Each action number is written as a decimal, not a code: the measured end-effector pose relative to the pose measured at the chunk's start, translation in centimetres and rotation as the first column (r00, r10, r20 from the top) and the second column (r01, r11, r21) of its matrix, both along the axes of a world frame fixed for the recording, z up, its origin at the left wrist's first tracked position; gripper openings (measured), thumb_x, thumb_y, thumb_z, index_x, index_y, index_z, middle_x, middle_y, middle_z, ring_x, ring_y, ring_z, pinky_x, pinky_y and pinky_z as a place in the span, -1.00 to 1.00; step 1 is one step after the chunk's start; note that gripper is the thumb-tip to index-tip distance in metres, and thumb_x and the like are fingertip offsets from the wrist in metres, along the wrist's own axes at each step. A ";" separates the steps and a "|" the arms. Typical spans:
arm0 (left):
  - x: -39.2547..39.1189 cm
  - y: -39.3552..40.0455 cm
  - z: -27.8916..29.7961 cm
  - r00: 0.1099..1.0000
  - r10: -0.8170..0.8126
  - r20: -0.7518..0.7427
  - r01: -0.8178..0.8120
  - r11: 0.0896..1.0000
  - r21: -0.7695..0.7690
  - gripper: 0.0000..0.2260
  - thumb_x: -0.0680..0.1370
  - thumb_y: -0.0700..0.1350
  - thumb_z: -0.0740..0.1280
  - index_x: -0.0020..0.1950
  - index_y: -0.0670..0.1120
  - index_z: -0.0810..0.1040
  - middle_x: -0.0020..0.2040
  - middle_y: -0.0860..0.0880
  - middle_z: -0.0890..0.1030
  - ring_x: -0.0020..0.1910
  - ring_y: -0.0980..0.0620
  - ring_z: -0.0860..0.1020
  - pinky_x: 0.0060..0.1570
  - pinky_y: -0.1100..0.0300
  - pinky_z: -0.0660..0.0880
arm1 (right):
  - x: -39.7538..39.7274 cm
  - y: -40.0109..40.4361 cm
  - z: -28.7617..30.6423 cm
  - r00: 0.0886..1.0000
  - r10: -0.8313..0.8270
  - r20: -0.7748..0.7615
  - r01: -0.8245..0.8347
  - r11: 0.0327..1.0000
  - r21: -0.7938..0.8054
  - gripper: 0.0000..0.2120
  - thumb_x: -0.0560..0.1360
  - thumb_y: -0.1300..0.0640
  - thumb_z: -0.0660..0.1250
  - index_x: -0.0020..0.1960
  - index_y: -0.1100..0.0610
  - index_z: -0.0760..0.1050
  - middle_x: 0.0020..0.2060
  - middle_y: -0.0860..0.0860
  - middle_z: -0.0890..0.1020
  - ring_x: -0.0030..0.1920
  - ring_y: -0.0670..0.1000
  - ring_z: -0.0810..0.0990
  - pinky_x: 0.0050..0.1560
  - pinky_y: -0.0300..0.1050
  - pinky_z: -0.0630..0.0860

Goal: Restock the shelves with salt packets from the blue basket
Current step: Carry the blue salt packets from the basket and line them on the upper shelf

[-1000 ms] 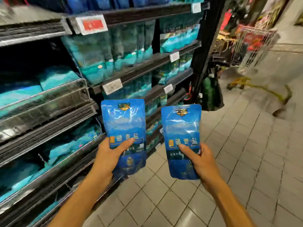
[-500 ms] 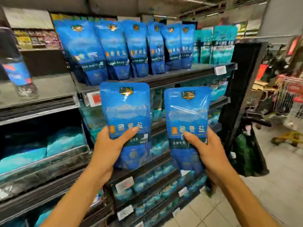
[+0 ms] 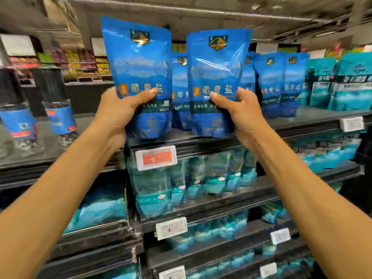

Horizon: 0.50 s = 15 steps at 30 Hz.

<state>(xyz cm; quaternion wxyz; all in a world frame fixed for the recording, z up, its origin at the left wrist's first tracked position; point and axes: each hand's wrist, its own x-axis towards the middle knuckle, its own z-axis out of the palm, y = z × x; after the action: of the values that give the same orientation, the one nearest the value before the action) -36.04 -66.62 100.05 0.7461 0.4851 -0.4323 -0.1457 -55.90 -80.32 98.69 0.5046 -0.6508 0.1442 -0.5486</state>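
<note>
Both packets have risen from chest height to the top shelf (image 3: 314, 119) since half a second ago, and the view has tilted up with them; from the head camera, the left hand (image 3: 118, 109) grips the left salt packet (image 3: 138, 73) by its lower half, thumb across the front; the right hand (image 3: 239, 111) holds the right salt packet (image 3: 215, 77) the same way; both packets stand upright, side by side, their bottoms at the shelf's front edge; behind them stands a row of matching blue packets (image 3: 279, 83); teal packets (image 3: 201, 178) fill the shelf below; a red price tag (image 3: 156, 158) hangs between.
</note>
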 end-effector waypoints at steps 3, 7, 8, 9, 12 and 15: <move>0.6 -1.9 -0.5 0.999 0.031 -0.018 -0.031 0.999 0.026 -0.75 0.47 -0.23 0.51 0.15 -0.13 0.67 0.08 -0.08 0.74 0.08 -0.04 0.70 0.15 -0.06 0.63 | 2.9 -1.7 0.5 0.999 0.052 -0.009 -0.051 0.998 0.036 -0.83 0.47 0.33 0.47 0.06 0.26 0.62 -0.02 0.18 0.70 -0.05 0.06 0.66 0.17 0.10 0.63; 0.7 -3.0 -1.9 0.974 0.170 0.148 -0.177 0.983 0.038 -0.79 0.47 -0.20 0.52 0.09 -0.08 0.67 -0.01 0.03 0.75 -0.02 0.09 0.69 0.07 0.11 0.63 | 4.9 -3.8 -0.9 0.996 0.060 -0.071 -0.061 0.998 -0.009 -0.86 0.45 0.31 0.51 -0.05 0.14 0.62 -0.13 0.00 0.72 -0.17 -0.11 0.68 0.01 -0.12 0.64; 0.8 -3.0 -2.2 0.960 0.195 0.203 -0.207 0.978 0.038 -0.80 0.46 -0.18 0.53 0.07 -0.05 0.67 -0.03 0.09 0.75 -0.03 0.13 0.69 0.04 0.17 0.62 | 4.9 -4.3 -1.3 0.993 0.079 -0.087 -0.081 0.997 -0.019 -0.85 0.46 0.29 0.51 -0.02 0.14 0.60 -0.10 -0.01 0.73 -0.11 -0.10 0.70 0.06 -0.10 0.64; 1.0 -2.8 -2.4 0.940 0.223 0.258 -0.240 0.970 0.035 -0.78 0.46 -0.17 0.53 0.09 -0.03 0.66 -0.03 0.13 0.75 -0.02 0.16 0.69 0.02 0.22 0.61 | 4.9 -4.7 -1.5 0.989 0.082 -0.122 -0.088 0.995 -0.044 -0.84 0.48 0.23 0.51 0.03 0.14 0.59 -0.04 -0.01 0.73 -0.02 -0.08 0.70 0.14 -0.06 0.63; 1.5 -2.3 -2.5 0.810 0.355 0.466 -0.411 0.911 0.020 -0.58 0.46 -0.13 0.54 0.27 -0.14 0.54 0.15 0.03 0.68 0.11 0.13 0.65 0.13 0.23 0.57 | 4.4 -5.7 -1.5 0.928 -0.077 -0.364 -0.020 0.967 -0.256 -0.60 0.52 -0.08 0.45 0.23 0.12 0.52 0.15 -0.06 0.68 0.21 -0.04 0.63 0.31 0.06 0.52; 1.6 -1.5 -2.7 0.671 0.469 0.574 -0.611 0.788 0.070 -0.35 0.28 0.19 0.55 0.18 -0.11 0.38 0.01 0.17 0.58 0.06 0.04 0.60 0.04 0.06 0.53 | 3.6 -5.5 -1.5 0.780 -0.336 -0.527 0.078 0.889 -0.451 -0.28 0.38 -0.46 0.25 0.24 0.10 0.47 0.20 0.00 0.64 0.26 0.10 0.57 0.24 0.11 0.50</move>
<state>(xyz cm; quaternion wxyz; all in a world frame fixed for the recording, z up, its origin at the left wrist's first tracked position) -34.47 -68.09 97.33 0.5373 0.7043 -0.4324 0.1683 -52.30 -85.78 97.22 0.2229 -0.8583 0.2497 -0.3889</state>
